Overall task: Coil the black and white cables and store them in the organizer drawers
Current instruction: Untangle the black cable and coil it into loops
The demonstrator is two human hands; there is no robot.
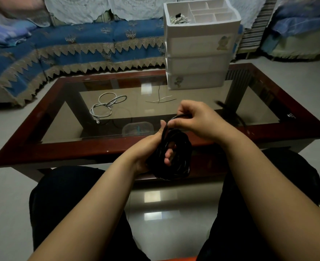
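Surface (48, 146): low rectangular top of tinted glass in a glossy dark red-brown wooden frame, standing on a pale tiled floor (7, 185).

Landmark: white plastic three-drawer organizer with an open compartmented top tray (198, 63), upright at the far edge of the surface.

Left of the organizer and nearer the viewer: loosely looped grey-white network cable with a clear plug (106, 106), lying flat on the glass.

Just in front of the organizer: several thin loose wire ties, black and white (162, 99), crossing one another on the glass.
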